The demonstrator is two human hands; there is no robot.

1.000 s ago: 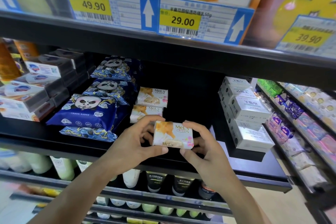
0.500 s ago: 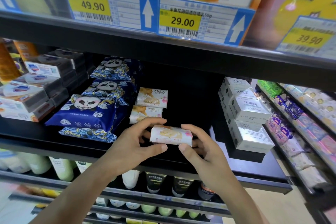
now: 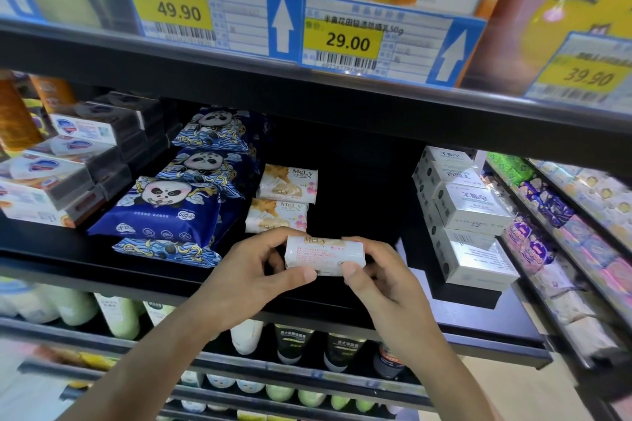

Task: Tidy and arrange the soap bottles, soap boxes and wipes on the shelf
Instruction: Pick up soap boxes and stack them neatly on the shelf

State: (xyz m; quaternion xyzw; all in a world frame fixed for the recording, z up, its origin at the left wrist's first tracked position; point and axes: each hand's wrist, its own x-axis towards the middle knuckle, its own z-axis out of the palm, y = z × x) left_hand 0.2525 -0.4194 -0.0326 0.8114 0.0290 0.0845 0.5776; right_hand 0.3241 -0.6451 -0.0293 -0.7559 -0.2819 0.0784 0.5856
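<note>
White soap packet (image 3: 325,255) held at both ends: left hand (image 3: 253,270) pinches its left end, thumb below and fingers curled above; right hand (image 3: 379,278) pinches the right end likewise. Packet sits above the black shelf (image 3: 102,270) front edge, just in front of two matching packets (image 3: 277,215); blue panda wipes (image 3: 164,212) to their left, white soap boxes (image 3: 468,212) to the right.

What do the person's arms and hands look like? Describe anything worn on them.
Both forearms are bare up to the frame's lower edge: no sleeves show. The left hand and right hand wear no gloves, and no rings, watch or bracelet show. The thumbnails are short and unpainted.
</note>
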